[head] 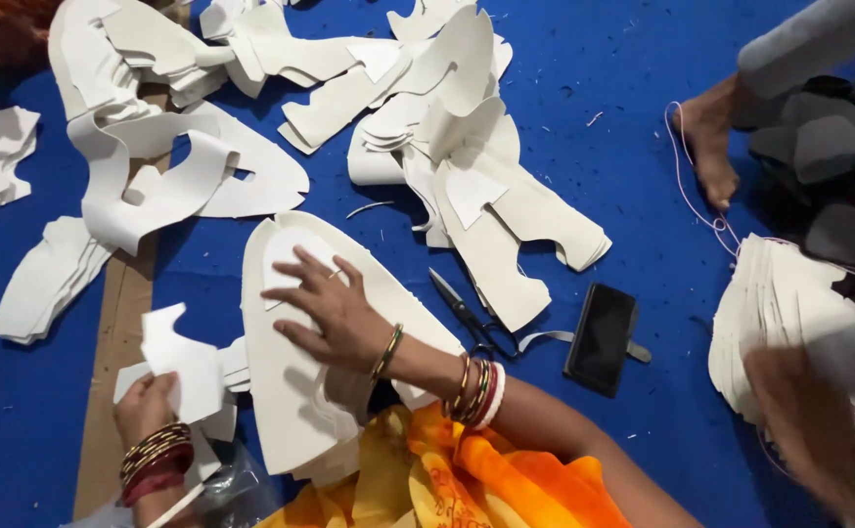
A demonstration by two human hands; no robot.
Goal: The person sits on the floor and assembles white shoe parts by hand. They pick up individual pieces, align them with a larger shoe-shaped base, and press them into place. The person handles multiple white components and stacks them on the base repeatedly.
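The small white cut piece (181, 364) pinched in the left hand (144, 406) looks floppy, and I'd judge it could slip or fold over if that grip eases, since only the fingertips close on its lower edge. To its right, the big white sole-shaped sheet (291, 411) lies on the blue cloth (17, 411) and partly over the lap in orange fabric (467, 479); it might slide or buckle if the right hand (325, 308) presses unevenly, and the smaller white patch (286, 259) under those fingers could shift out of line. That right hand lies spread and flat, palm down, fingers splayed across the patch and the sheet. Just beyond the wrist, the scissors (462, 313) lie with the blades pointing toward the sheet, near enough that a careless sweep of the arm could catch them. The black phone (601, 337) sits beside them, and another person's blurred hand (809, 430) works a stack of white pieces (775, 303) at far right.
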